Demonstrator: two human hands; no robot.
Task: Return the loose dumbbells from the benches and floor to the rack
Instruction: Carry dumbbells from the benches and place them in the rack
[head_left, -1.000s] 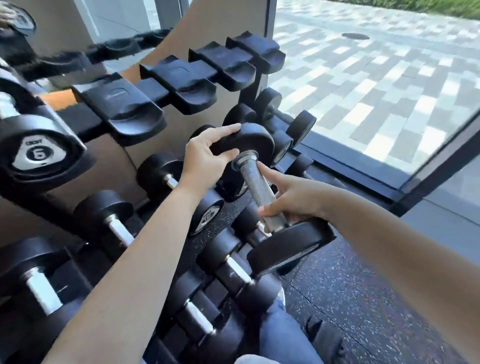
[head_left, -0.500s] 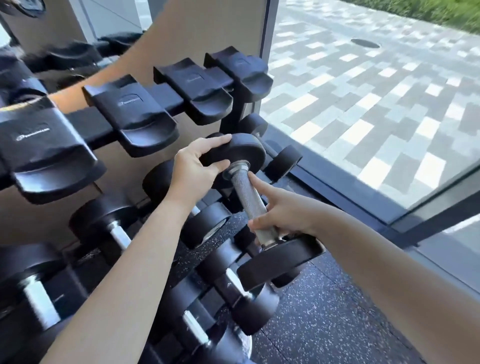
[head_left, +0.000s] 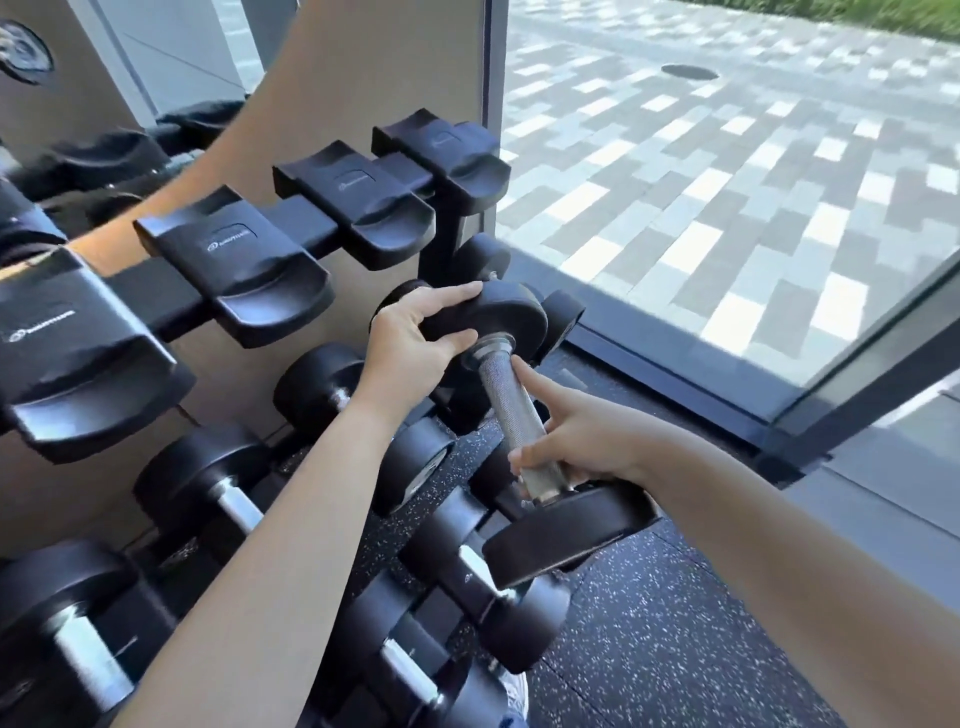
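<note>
Both grips are closed on one dumbbell (head_left: 511, 415) — left hand (head_left: 415, 343) on its far head, right hand (head_left: 582, 441) round the handle — held tilted just beside the rack (head_left: 291, 228), not yet seated — several upper cradles (head_left: 249, 265) empty, lower tiers filled.

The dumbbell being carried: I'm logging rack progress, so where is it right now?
In the head view, centre frame, the dumbbell is held at the rack's window end: left hand on its far head, right hand on the handle.

cradles (head_left: 234, 260) | logo + brand txt, too blurry 2 read
</note>
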